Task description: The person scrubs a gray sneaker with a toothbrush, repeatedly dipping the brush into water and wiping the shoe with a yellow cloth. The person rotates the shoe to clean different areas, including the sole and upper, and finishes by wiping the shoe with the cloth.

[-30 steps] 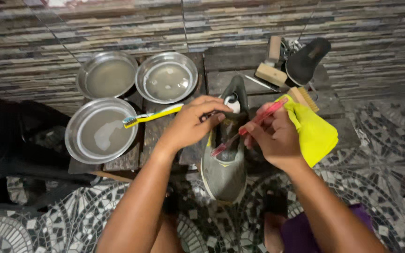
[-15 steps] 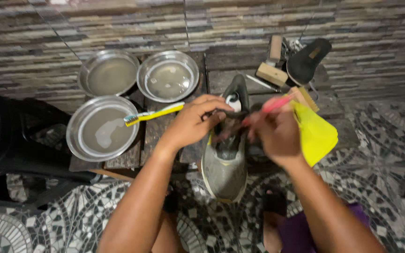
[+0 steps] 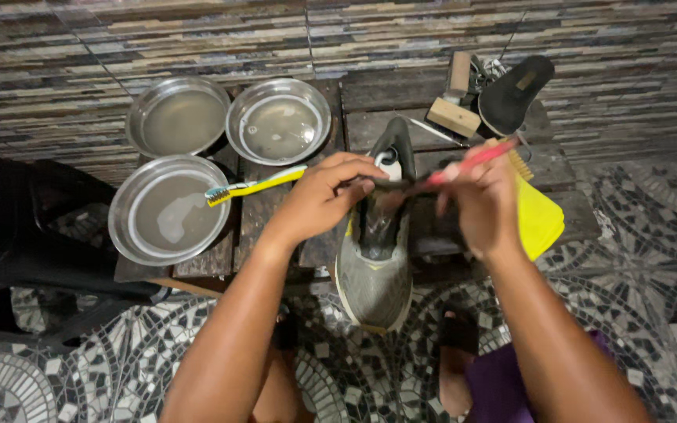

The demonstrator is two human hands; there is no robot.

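A grey-green sneaker [image 3: 375,266] lies on a low wooden table [image 3: 299,211], toe toward me. My left hand [image 3: 324,196] grips the shoe's tongue and opening. A red toothbrush [image 3: 472,159] is held in my right hand [image 3: 479,200], its head down at the shoe's opening. A yellow cloth [image 3: 539,219] lies under my right hand.
Three steel bowls of cloudy water [image 3: 164,207] [image 3: 178,117] [image 3: 277,121] stand at the left. A yellow toothbrush [image 3: 256,186] rests on one rim. A black shoe insole [image 3: 512,92] and wooden brushes [image 3: 454,116] lie at the back right. A black chair [image 3: 9,227] stands at left on the mosaic floor.
My right hand has lifted and turned, swinging the red toothbrush from pointing down-left to nearly level at the shoe's opening. The left hand has stayed on the shoe.
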